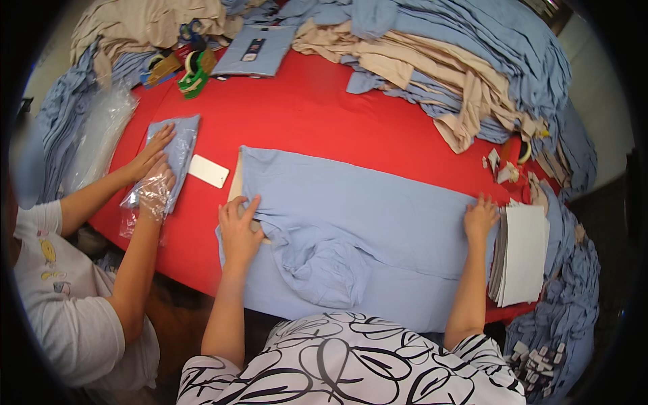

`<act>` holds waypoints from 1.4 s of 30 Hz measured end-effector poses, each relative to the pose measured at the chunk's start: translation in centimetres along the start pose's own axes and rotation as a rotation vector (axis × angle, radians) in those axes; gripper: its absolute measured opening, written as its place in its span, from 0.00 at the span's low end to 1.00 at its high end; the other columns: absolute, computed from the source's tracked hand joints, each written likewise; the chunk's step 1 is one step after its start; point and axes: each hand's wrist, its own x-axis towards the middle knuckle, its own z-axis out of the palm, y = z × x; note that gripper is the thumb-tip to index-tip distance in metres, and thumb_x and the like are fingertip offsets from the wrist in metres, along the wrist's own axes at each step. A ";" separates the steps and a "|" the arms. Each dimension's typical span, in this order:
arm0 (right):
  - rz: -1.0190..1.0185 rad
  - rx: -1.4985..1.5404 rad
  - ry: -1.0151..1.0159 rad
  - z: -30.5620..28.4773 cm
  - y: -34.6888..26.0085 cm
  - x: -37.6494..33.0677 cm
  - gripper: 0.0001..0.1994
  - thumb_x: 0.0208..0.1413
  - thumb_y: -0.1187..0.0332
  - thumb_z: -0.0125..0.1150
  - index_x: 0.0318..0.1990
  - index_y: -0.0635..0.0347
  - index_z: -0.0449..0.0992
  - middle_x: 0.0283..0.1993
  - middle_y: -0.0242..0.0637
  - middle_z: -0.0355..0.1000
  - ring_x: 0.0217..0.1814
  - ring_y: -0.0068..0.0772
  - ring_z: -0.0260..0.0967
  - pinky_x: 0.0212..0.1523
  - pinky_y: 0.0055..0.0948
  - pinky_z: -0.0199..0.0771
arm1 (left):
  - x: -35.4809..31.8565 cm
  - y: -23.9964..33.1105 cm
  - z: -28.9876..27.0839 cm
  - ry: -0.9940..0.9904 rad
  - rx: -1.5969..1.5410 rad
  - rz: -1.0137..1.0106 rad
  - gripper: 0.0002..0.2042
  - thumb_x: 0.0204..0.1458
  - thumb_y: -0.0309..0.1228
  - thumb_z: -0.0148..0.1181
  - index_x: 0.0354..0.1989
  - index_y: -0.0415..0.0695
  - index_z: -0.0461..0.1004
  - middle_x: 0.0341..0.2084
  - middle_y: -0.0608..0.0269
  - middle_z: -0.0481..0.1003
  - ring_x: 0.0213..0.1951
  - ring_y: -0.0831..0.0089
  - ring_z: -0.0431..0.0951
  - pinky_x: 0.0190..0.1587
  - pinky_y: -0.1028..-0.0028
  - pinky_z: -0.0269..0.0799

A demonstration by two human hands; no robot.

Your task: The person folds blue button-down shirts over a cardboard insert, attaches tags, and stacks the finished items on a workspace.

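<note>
A light blue garment (pixel 398 223) lies spread across the table in front of me, a bunched fold (pixel 320 266) of its cloth heaped left of its middle. My left hand (pixel 241 229) rests on the garment's left end, thumb and fingers apart; a bit of beige shows beside the thumb. At the right end, my right hand (pixel 480 217) lies on the cloth's edge with fingers stretched out. Just beyond that hand is a stack of white sheets (pixel 523 246).
On my left, a co-worker's hands (pixel 156 169) press a folded blue garment (pixel 179 155) in clear plastic. A white card (pixel 208 171) lies between us. Tape dispensers (pixel 194 74), a folded garment (pixel 253 50) and heaped blue and beige clothes (pixel 445 47) line the red table's (pixel 304 108) far side.
</note>
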 end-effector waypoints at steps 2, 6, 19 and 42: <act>-0.447 0.615 0.185 -3.5 -8.6 -1.8 0.15 0.59 0.71 0.56 0.54 0.60 0.76 0.60 0.47 0.70 0.64 0.50 0.64 0.65 0.47 0.61 | 0.0 0.0 0.2 0.008 -0.045 -0.022 0.33 0.33 0.25 0.68 0.57 0.52 0.75 0.52 0.58 0.67 0.56 0.53 0.65 0.68 0.46 0.54; -1.085 0.941 -0.001 -7.1 -28.5 -7.9 0.10 0.57 0.69 0.58 0.44 0.59 0.80 0.48 0.43 0.75 0.54 0.47 0.70 0.54 0.44 0.68 | 0.1 0.0 0.3 0.022 -0.072 -0.034 0.34 0.33 0.25 0.68 0.57 0.52 0.75 0.52 0.58 0.67 0.57 0.54 0.66 0.69 0.45 0.53; -1.219 1.114 -0.111 -10.5 -45.1 -12.6 0.22 0.63 0.49 0.53 0.36 0.61 0.77 0.31 0.44 0.77 0.39 0.50 0.76 0.38 0.48 0.74 | 0.5 0.4 -0.3 0.008 -0.126 -0.060 0.31 0.31 0.24 0.69 0.52 0.48 0.77 0.52 0.61 0.69 0.57 0.57 0.66 0.70 0.45 0.51; -1.216 0.946 0.319 -7.4 -40.1 -13.8 0.11 0.58 0.66 0.59 0.47 0.58 0.76 0.50 0.37 0.71 0.56 0.42 0.65 0.56 0.41 0.61 | 0.4 0.1 0.8 0.012 -0.085 0.011 0.31 0.32 0.22 0.69 0.54 0.46 0.76 0.57 0.64 0.68 0.60 0.58 0.65 0.70 0.45 0.50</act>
